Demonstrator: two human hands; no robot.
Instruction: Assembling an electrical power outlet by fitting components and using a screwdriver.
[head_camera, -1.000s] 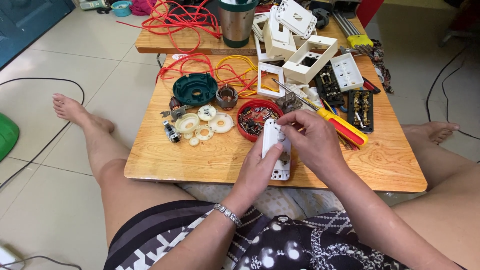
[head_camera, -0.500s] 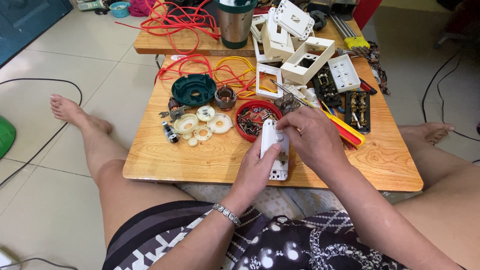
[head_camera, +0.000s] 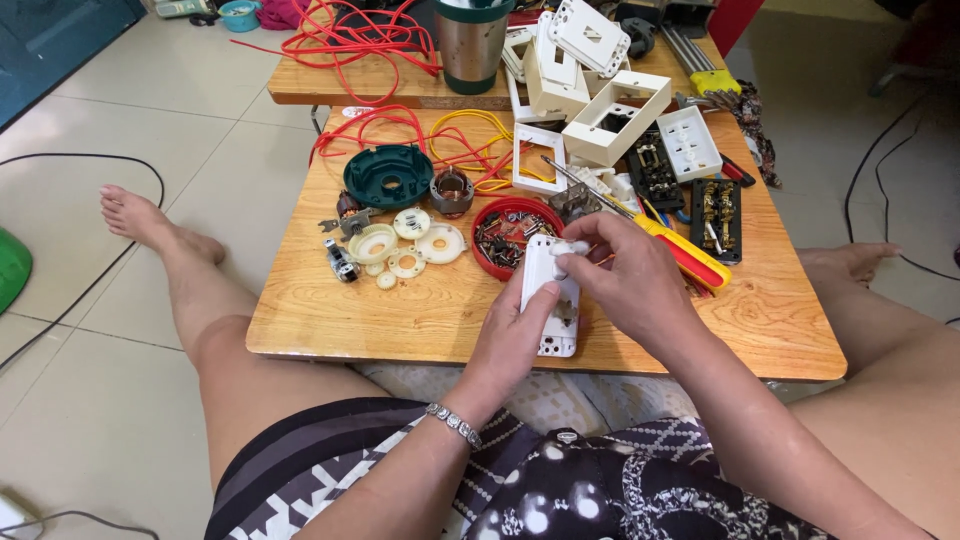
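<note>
No packages, labels, signs or screens in view.

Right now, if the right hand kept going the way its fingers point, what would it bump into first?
The right hand points left across the white socket plate it pinches. Past that, the red bowl of small parts looks nearest, though depth is hard to judge.

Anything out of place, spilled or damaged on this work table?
Nothing spilled. The left hand holds a white socket plate while the right hand works on it. Loose red wire sprawls tangled across the far table, and a yellow-handled screwdriver lies beside the hands.
</note>
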